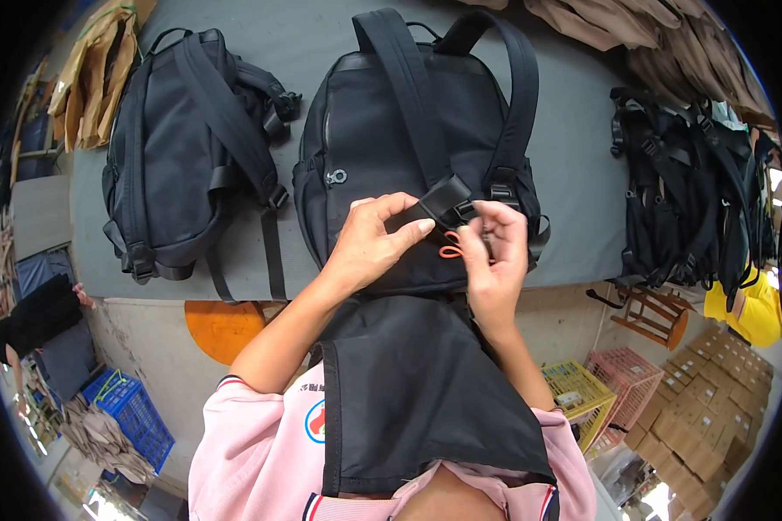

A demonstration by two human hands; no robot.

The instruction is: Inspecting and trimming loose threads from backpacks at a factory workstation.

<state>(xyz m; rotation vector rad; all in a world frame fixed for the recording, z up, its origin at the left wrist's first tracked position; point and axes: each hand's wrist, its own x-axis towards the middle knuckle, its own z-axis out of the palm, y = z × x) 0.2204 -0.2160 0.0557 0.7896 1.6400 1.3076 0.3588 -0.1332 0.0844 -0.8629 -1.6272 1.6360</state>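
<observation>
A black backpack (365, 122) lies in front of me on the grey table, its padded shoulder straps turned upward. Over its lower part, my left hand (374, 239) pinches a black strap (444, 196) between thumb and fingers. My right hand (500, 256) is closed at the strap's other side, with its fingertips around a small black buckle (466, 211). Just beside the right thumb show small orange loops (451, 247); whether they are a cord or a tool handle I cannot tell. Another buckle (501, 193) hangs on the right shoulder strap.
To the left lies a second black backpack (169, 148), its webbing hanging over the edge of the table (573, 200). Several black bags (669, 191) are heaped at the right. A stool (222, 328), crates (578, 399) and cartons (699, 417) stand below. Another person's yellow sleeve (747, 308) shows at far right.
</observation>
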